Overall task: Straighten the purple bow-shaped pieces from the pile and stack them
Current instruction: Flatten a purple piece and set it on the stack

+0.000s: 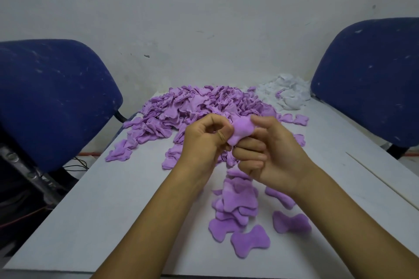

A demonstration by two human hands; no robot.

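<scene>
A big pile of crumpled purple bow-shaped pieces (199,106) covers the far middle of the white table (108,206). Above the table's middle, both hands hold one purple bow piece (241,130). My left hand (204,140) pinches its left edge with thumb and fingers. My right hand (272,154) grips its right side, fingers curled under it. Below the hands lies a loose stack of flattened purple pieces (235,206). Single flat bows lie near it, one at the front (249,241) and one to the right (291,223).
A heap of white fluffy scraps (285,93) sits at the table's far right corner. Blue padded chairs stand on the left (52,97) and on the right (371,79). A grey wall closes the back. Cables lie on the floor at left.
</scene>
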